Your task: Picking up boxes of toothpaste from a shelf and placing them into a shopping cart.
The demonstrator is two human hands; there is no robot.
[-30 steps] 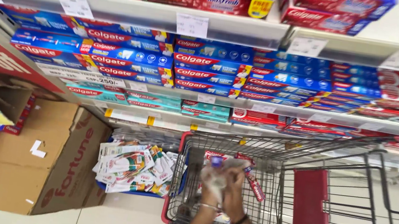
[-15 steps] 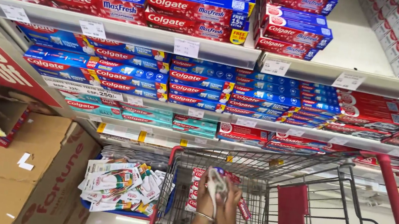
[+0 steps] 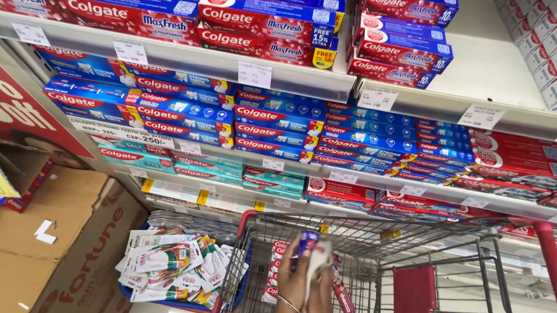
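Note:
Both my hands are raised over the wire shopping cart (image 3: 464,274), pressed close together. My left hand (image 3: 293,275) and my right hand (image 3: 322,306) grip a thin pale packet (image 3: 316,265) with a red and blue top end, held upright between them. A bangle circles my left wrist, a dark band my right. Red toothpaste boxes (image 3: 274,278) stand in the cart behind my hands, and one long box (image 3: 342,294) leans beside my right hand.
Shelves in front hold rows of blue and red toothpaste boxes (image 3: 275,124), with price tags (image 3: 255,74) on the edges. A bin of small sachets (image 3: 170,268) sits on the floor left of the cart. Cardboard cartons (image 3: 31,239) stand at far left.
The view has tilted up toward the shelves. My hands have risen a little with the packet held between them, staying over the cart.

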